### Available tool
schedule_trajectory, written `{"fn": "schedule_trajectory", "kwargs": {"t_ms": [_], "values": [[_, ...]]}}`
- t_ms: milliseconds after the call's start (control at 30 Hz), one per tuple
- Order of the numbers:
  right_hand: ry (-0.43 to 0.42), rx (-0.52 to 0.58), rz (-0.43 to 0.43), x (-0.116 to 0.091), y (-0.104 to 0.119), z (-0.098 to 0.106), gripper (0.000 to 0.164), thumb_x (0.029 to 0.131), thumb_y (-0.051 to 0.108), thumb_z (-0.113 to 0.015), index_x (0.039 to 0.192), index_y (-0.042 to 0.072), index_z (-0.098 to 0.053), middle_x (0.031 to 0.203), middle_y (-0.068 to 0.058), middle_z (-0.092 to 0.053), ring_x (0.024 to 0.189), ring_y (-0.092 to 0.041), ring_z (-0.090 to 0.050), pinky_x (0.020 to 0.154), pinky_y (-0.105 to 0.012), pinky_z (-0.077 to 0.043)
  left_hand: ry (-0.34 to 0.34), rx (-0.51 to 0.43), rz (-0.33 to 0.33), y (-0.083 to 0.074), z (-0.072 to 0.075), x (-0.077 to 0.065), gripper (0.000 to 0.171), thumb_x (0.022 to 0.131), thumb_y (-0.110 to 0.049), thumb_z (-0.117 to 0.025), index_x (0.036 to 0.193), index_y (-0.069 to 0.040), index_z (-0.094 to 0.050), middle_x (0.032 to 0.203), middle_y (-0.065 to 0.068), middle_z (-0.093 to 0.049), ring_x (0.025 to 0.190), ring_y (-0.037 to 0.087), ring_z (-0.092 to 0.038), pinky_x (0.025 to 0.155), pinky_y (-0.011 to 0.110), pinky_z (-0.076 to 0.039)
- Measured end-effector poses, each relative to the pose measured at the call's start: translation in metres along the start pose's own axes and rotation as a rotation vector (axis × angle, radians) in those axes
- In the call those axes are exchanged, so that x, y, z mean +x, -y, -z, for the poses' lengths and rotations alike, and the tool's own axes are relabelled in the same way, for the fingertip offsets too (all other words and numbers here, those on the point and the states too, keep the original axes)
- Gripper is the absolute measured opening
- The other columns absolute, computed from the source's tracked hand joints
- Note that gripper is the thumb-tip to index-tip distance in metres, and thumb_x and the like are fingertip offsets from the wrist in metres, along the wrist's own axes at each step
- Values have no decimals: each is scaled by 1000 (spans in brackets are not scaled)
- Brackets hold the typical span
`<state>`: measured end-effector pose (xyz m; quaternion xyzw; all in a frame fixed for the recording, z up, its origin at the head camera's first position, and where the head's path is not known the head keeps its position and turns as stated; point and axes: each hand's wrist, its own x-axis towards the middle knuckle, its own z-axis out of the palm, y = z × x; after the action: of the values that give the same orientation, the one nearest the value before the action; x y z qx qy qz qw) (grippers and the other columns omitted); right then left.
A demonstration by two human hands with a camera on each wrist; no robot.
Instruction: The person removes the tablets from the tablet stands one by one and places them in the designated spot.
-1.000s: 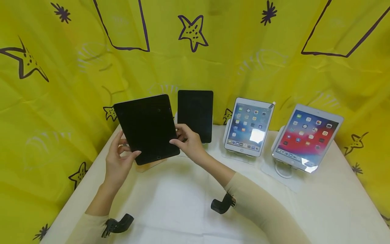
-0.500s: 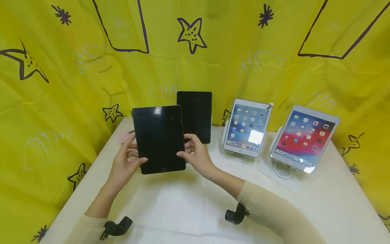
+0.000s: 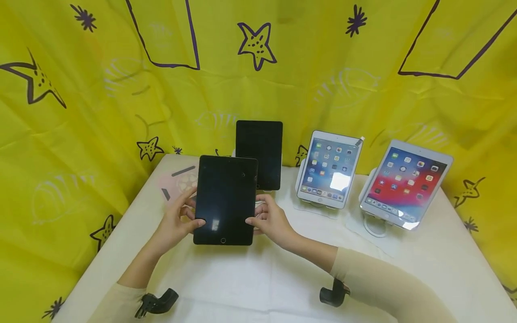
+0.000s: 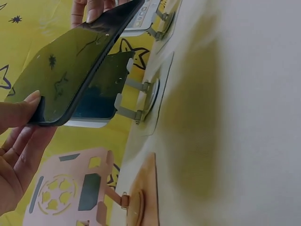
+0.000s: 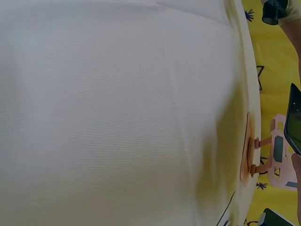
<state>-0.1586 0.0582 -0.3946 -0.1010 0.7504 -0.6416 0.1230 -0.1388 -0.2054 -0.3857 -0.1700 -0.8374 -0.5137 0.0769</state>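
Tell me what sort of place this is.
Probably a small staged display or filming set, judging by the yellow star-printed cloth hung behind and beside the white-covered table, and the three tablets propped on stands in a row.

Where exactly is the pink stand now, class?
In the head view, the pink stand is on the left side of the white table, just beyond the left hand and left of the held black tablet.

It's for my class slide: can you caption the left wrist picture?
Left hand and right hand grip a black rectangular tablet above a white tablecloth, near a pink cut-out stand.
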Motion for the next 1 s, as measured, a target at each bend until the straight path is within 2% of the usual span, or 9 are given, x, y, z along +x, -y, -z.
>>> {"fn": "schedule_trajectory", "kwargs": {"t_ms": [133, 267, 500, 733, 1000], "values": [[27, 21, -31, -9, -3, 2, 53, 80, -5, -69, 124, 4, -41, 82, -9, -55, 66, -13, -60, 61, -46, -56, 57, -77, 46, 2, -3, -4, 83, 72, 15, -72, 144, 1, -32, 100, 20, -45, 67, 7, -50, 49, 24, -52], [43, 37, -55, -13, -6, 3, 52, 80, -5, -69, 123, 3, -41, 80, -8, -54, 66, -13, -61, 62, -48, -56, 89, -120, 62, 3, -6, -7, 83, 72, 16, -71, 144, 2, -31, 99, 21, -45, 63, 6, -51, 47, 28, -53], [24, 31, -154, -18, -14, 5, 54, 78, -5, -71, 122, 1, -42, 77, -7, -54, 63, -14, -62, 58, -43, -56, 133, -140, 140, 4, -15, -14, 82, 73, 12, -73, 143, 2, -31, 97, 19, -45, 61, 7, -50, 46, 29, -53], [16, 20, -253, -26, -22, 8, 54, 77, -5, -72, 121, 1, -42, 77, -8, -54, 55, -19, -62, 57, -41, -56, 204, -230, 224, 15, -29, -21, 85, 75, 11, -71, 146, -1, -27, 101, 19, -40, 63, 7, -49, 48, 26, -52], [80, 118, -318, -39, -27, 9, 53, 78, -9, -68, 121, -2, -38, 79, -8, -50, 57, -18, -63, 55, -40, -57, 300, -286, 278, 23, -33, -31, 85, 79, 3, -72, 147, 0, -23, 99, 17, -39, 61, 7, -51, 48, 25, -51]]}}
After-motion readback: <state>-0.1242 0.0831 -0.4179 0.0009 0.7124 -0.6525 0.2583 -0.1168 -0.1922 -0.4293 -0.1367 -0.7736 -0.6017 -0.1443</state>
